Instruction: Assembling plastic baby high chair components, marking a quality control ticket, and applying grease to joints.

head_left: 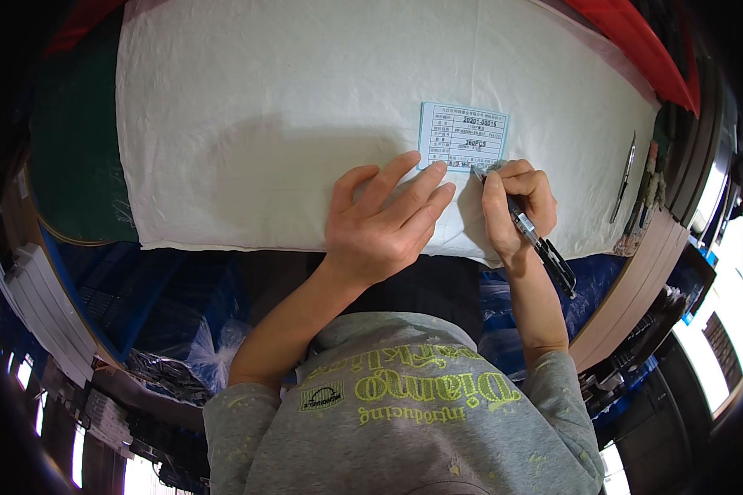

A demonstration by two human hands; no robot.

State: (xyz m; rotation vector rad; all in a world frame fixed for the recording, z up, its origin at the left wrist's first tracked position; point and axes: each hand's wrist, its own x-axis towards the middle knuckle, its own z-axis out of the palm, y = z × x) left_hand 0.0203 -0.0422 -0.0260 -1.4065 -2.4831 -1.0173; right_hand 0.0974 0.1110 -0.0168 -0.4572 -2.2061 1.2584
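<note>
A small pale blue printed label card (464, 132) lies on the white cloth covering the table. My right hand (520, 202) is closed around a black pen (545, 246), whose tip touches the card's lower edge at its right part. My left hand (388, 210) rests on the cloth with its fingers spread, and its fingertips press on the card's lower left edge. Nothing is held in the left hand. Whether the card is a single sheet or a thin stack, I cannot tell.
White cloth (256, 107) spreads over the table, with green surface (82, 148) showing at the left. A slim pointed tool (624, 183) lies near the right edge. Red plastic (636, 41) borders the far right corner. Blue crates and clear plastic bags (215, 351) sit below the table at the left.
</note>
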